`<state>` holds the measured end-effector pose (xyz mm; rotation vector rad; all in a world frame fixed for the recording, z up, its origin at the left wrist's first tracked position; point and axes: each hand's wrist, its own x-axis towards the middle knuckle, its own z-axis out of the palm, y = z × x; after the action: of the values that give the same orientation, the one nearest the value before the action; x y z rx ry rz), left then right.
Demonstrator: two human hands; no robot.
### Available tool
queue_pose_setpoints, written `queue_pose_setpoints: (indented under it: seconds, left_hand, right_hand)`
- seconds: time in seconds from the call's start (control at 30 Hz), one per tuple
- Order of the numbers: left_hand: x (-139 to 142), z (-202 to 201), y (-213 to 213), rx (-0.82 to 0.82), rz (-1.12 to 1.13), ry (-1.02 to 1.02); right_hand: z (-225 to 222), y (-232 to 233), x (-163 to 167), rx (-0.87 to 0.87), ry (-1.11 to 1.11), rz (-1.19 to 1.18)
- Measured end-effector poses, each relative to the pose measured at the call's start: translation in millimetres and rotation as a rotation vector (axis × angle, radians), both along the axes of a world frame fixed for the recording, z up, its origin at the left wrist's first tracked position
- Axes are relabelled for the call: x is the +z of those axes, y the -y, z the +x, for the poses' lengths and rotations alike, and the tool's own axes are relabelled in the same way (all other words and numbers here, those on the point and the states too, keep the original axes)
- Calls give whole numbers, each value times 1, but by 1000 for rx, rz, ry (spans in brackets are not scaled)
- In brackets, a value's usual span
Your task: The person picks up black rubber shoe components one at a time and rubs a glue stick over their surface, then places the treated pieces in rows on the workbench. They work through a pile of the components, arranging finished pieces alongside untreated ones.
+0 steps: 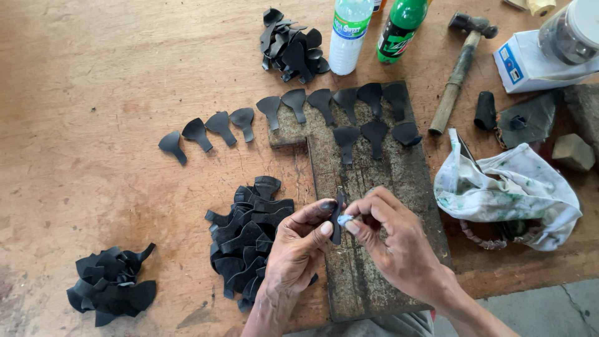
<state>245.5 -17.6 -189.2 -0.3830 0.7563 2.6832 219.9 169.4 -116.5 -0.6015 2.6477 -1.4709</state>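
My left hand (298, 249) pinches a small black leather piece (337, 219) upright between thumb and fingers, above a dark worn work board (374, 181). My right hand (393, 240) touches the piece's face with a small pale-blue bit (345, 219) held at its fingertips. A pile of black leather pieces (246, 240) lies just left of my left hand. A row of spade-shaped black pieces (293, 109) is spread across the table and the board's far end.
Further black piles lie at the lower left (111, 284) and far centre (292, 45). A white bottle (348, 34), green bottle (399, 25), hammer (460, 68), white box (530, 62) and a stained white cloth (508, 187) sit to the right on the wooden table (93, 93).
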Motion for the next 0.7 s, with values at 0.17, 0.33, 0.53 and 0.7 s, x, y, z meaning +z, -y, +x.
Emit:
queue_pose_setpoints:
  seconds: [0.17, 0.33, 0.53, 0.7]
  left_hand:
    - [-1, 0, -1, 2, -7, -74]
    - [-4, -1, -2, 63, -68, -87]
    - [-7, 0, -1, 59, -74, -84]
    - [-6, 0, -2, 98, -104, -98]
  right_hand:
    - [-4, -1, 0, -11, 61, -22]
    - [3, -1, 2, 62, 32, 16]
    - [-5, -5, 5, 26, 57, 16]
    - [-5, 0, 7, 46, 64, 34]
